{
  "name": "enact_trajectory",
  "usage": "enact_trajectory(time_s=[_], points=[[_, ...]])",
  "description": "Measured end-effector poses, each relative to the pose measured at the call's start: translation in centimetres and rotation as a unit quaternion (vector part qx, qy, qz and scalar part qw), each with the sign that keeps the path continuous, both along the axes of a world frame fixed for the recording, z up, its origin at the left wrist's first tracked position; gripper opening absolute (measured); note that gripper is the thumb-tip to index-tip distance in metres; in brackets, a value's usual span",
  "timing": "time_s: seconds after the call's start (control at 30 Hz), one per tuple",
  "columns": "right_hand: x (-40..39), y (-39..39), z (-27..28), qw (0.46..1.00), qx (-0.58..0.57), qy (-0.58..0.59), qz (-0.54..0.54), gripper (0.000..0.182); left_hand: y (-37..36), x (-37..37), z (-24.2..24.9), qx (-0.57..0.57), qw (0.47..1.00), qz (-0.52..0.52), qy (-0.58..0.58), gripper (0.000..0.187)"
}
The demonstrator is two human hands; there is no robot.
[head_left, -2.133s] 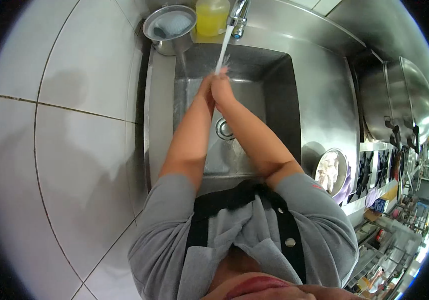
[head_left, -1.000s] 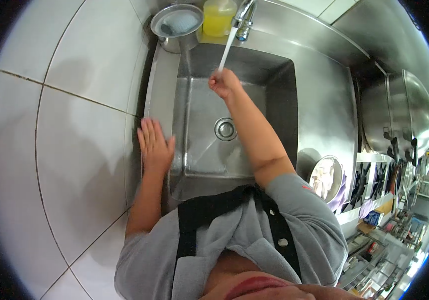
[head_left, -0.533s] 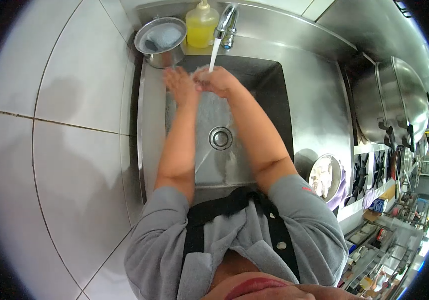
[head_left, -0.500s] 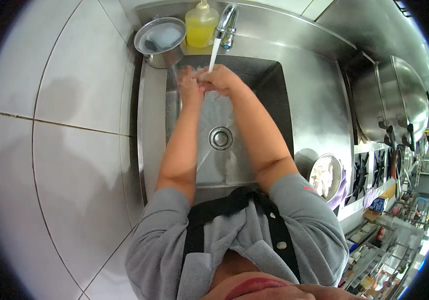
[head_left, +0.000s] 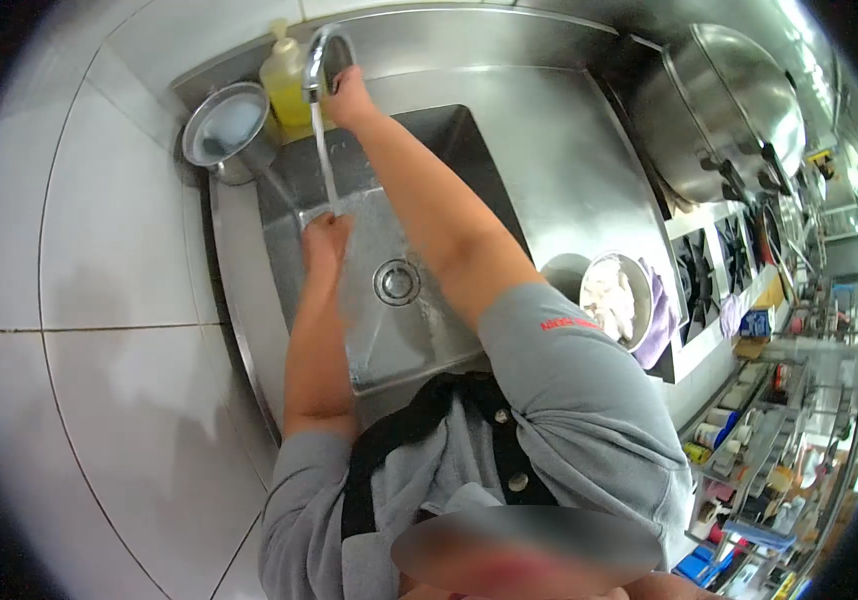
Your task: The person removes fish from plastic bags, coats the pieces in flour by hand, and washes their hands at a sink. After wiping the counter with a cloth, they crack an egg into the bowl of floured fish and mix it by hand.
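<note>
My right hand (head_left: 351, 98) reaches up to the chrome tap (head_left: 323, 62), its fingers closed around the handle at the tap's right side. The handle itself is mostly hidden by the hand. Water (head_left: 326, 165) runs from the spout into the steel sink (head_left: 419, 160). Below, my left hand (head_left: 325, 243) is over the sink, where the stream comes down at its fingers. Those fingers look curled in, and I see nothing held in them. The round drain (head_left: 396, 283) lies to the right of the left wrist.
A steel pot (head_left: 232, 135) and a pump bottle of yellow liquid (head_left: 286, 85) stand at the sink's back left. On the right are a bowl of white pieces (head_left: 609, 297), a purple cloth (head_left: 657, 315), large steel pots (head_left: 719, 115) and a stove (head_left: 694, 270).
My hands have parted from each other under the stream. The right has gone up to the tap handle, while the left has come lower in the sink. The view has shifted and turned.
</note>
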State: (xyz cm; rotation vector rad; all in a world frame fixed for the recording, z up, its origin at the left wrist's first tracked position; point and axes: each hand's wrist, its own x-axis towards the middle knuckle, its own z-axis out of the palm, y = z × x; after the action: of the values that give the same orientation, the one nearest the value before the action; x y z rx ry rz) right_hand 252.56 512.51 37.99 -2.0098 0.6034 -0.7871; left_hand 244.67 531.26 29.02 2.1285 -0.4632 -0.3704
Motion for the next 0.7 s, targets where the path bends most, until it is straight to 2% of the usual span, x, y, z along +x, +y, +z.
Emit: enact_trajectory(time_s=[0.03,0.1,0.13,0.17,0.2,0.23,0.27,0.3,0.33,0.4,0.47,0.53,0.63,0.7], points=[[-1.3,-0.7,1.1,0.965,0.258,-0.034,0.038,0.030,0.9,-1.2,2.6,0.080,0.994,0.006,-0.071,0.024],[-4.8,-0.7,-0.1,0.915,0.366,-0.139,0.100,0.023,1.8,-2.2,1.9,0.051,0.989,0.048,-0.134,0.023],[-7.2,-0.4,-1.3,0.880,0.414,-0.194,0.126,0.020,2.0,-3.4,1.1,0.030,0.968,0.049,-0.246,0.025],[-9.0,-0.6,-5.4,0.849,0.442,-0.227,0.180,0.012,2.0,-4.5,0.1,0.002,0.933,0.050,-0.357,0.028],[-13.2,2.1,-7.3,0.841,0.457,-0.255,0.136,0.021,2.4,-5.4,-1.5,-0.030,0.885,0.051,-0.462,0.032],[-17.1,4.2,-10.1,0.868,0.441,-0.194,0.122,0.019,4.3,-4.9,-8.2,0.120,0.889,-0.144,-0.418,0.036],[-21.1,6.3,-12.6,0.928,0.352,-0.023,0.119,0.018,5.2,-5.8,-10.8,0.267,0.835,-0.329,-0.352,0.039],[-24.8,8.4,-14.9,0.953,0.177,0.206,0.137,0.017,5.2,-6.0,-13.0,0.285,0.833,-0.338,-0.332,0.040],[-27.9,10.1,-15.8,0.912,0.010,0.369,0.182,0.017,3.6,-6.2,-11.8,0.298,0.833,-0.339,-0.319,0.040],[-32.3,12.6,-15.9,0.815,-0.144,0.493,0.268,0.019,4.1,-9.3,-8.9,0.344,0.832,-0.348,-0.263,0.041],[-35.1,12.6,-12.3,0.834,-0.147,0.442,0.295,0.022,3.2,-11.8,-5.5,0.380,0.831,-0.347,-0.212,0.043],[-38.4,12.2,-6.8,0.894,-0.097,0.305,0.313,0.019,1.4,-13.3,-2.1,0.289,0.874,-0.273,-0.280,0.038],[-44.6,10.5,2.0,0.945,0.020,0.093,0.313,0.018,-0.3,-16.0,2.0,0.140,0.931,-0.247,-0.229,0.030],[-50.2,8.0,7.3,0.979,-0.047,0.011,0.200,0.020,-0.9,-18.2,3.7,0.086,0.964,-0.209,-0.142,0.025]])
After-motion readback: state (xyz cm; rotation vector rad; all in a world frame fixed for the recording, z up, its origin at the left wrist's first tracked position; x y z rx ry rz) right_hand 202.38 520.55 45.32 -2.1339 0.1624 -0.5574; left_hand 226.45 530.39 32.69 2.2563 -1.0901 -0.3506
